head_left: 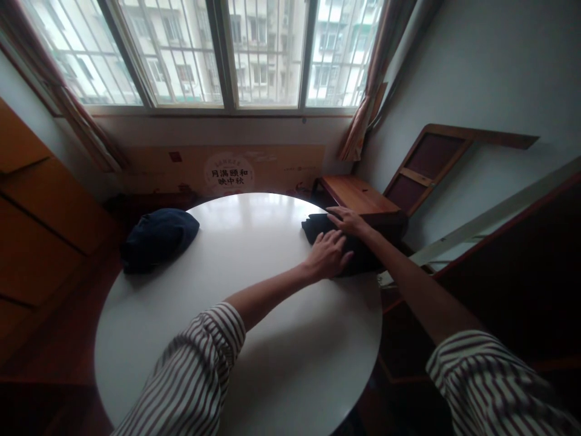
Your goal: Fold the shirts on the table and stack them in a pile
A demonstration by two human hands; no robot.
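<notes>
A folded piece of black cloth [358,257], perhaps a garment, lies at the right edge of the white round table [254,290]. My left hand [327,254] rests on its near left part with the fingers stretched out. Farther back, my right hand [347,220] lies over the cloth's far edge, its fingers extended to the left. Neither hand is wrapped round anything. Across the table, at the left edge, sits a dark blue bundle of cloth [158,239], apart from both hands.
Behind the table's right side stands a wooden bench or low table [363,195]. A wooden framed panel [426,160] leans at the right wall. Orange cabinets [40,206] stand at the left. A long printed box [281,166] lies below the barred window [263,54].
</notes>
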